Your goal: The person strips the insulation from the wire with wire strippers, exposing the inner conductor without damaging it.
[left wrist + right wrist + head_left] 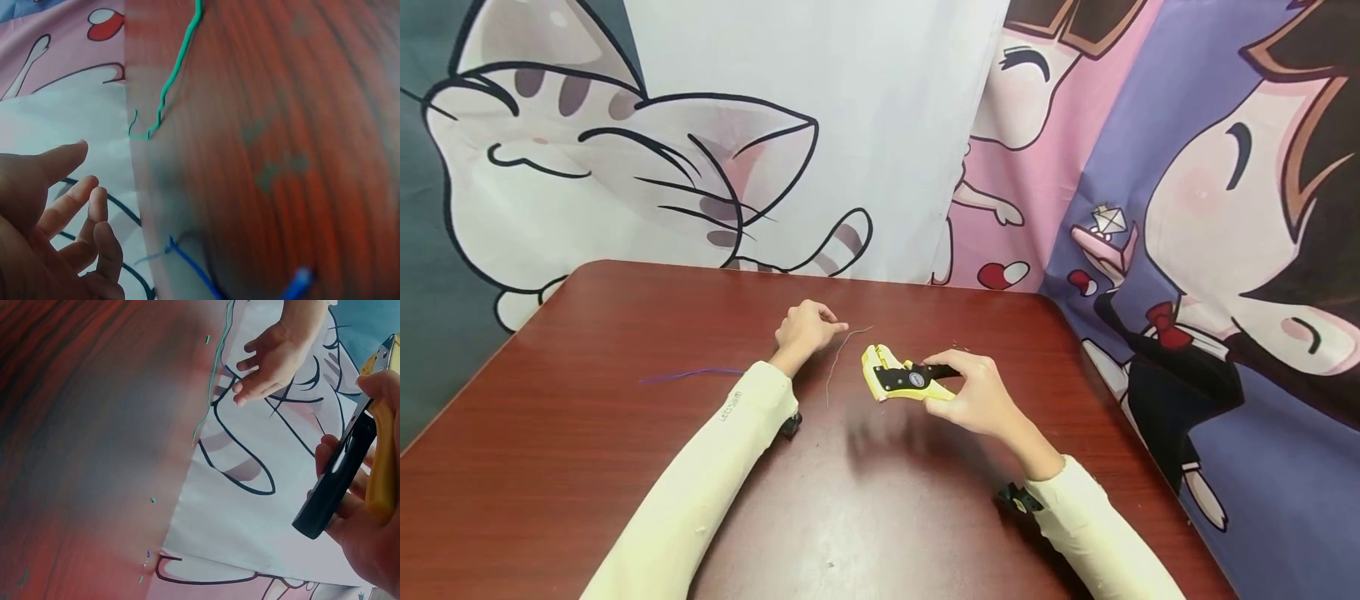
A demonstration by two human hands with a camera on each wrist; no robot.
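My right hand (979,396) grips a yellow and black wire stripper (895,377) by its handles, held above the table with its head toward the left. In the right wrist view, the fingers and thumb wrap round the black handle (334,481) and the yellow one. Nothing shows in the stripper's mouth. My left hand (805,329) holds nothing and hovers just left of a thin green wire (169,87), fingers loosely bent and apart from it. That wire lies on the table with a thin, bent end. A blue wire (692,375) lies left of the left forearm.
Small green and blue scraps (153,500) are scattered on the reddish-brown wooden table (587,333). A cloth backdrop (850,142) with cartoon figures hangs behind the table's far edge and along its right side.
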